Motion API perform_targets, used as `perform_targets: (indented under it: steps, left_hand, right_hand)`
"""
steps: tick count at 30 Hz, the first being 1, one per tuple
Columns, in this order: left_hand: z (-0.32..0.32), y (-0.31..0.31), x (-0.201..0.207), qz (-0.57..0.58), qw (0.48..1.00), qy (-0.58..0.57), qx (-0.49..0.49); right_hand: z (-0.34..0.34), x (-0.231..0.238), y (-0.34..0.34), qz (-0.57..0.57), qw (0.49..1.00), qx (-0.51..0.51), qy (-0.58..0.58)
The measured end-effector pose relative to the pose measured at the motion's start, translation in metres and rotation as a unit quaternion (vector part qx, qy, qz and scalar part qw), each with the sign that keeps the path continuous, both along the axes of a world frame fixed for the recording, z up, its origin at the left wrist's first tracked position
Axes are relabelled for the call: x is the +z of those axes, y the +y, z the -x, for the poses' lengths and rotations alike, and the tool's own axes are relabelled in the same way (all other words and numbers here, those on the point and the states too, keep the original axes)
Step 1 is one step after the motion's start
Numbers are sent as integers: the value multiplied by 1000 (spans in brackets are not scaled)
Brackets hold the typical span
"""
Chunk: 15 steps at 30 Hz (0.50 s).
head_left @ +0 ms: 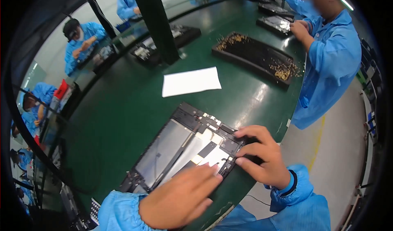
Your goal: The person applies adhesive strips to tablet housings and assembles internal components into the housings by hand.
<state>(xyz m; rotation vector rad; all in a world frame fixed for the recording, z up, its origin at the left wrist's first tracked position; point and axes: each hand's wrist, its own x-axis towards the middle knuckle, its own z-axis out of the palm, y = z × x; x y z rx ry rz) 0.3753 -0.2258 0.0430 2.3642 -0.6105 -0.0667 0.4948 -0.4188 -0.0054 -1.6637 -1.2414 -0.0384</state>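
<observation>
An opened tablet (163,149), its silvery battery cells and black inner parts bare, lies at a slant on the green table before me. My left hand (180,196) reaches across its near side, palm down, fingers stretched out and slightly blurred. Its fingertips rest on or just over the inner parts near the right edge. At that right edge, my right hand (266,157) grips the tablet's rim with bent, parted fingertips. What lies under the left palm is hidden.
Beyond the tablet lies a white paper sheet (191,82). A black tray (254,57) with small gold-coloured pieces, some spilled past its rim, sits farther right. A dark post (155,22) rises from the table. A co-worker (333,63) in blue stands at the right edge.
</observation>
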Motion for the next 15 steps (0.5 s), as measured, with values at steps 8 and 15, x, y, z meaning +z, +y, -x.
perform_targets:
  steps: [8, 15]
  left_hand:
    - [31, 111, -30, -101, 952, 37, 286]
    - [8, 81, -15, 42, 969, 56, 236]
  right_hand:
    - [107, 7, 6, 205, 969, -61, -123]
    - [122, 20, 41, 355, 851, -278, -269]
